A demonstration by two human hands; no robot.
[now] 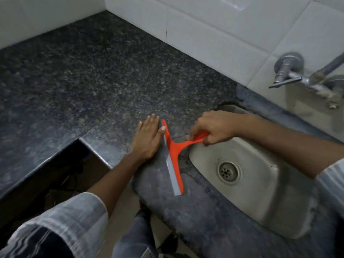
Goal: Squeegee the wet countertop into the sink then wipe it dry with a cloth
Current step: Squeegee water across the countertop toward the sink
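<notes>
Right hand [214,128] fingers curled tight around orange squeegee [175,155] handle, blade on countertop [74,75] mid-frame, just beside sink [279,211], likely ready to drag water in. Left hand [147,140] flat, fingers together, bracing beside blade.

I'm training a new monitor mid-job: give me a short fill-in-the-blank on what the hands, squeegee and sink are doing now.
1. The right hand grips the squeegee by its ____.
2. The left hand lies ____ on the countertop.
3. The squeegee's blade rests on the countertop just left of the ____.
4. The squeegee's colour is ____.

Missing words: handle; flat; sink; orange
</notes>
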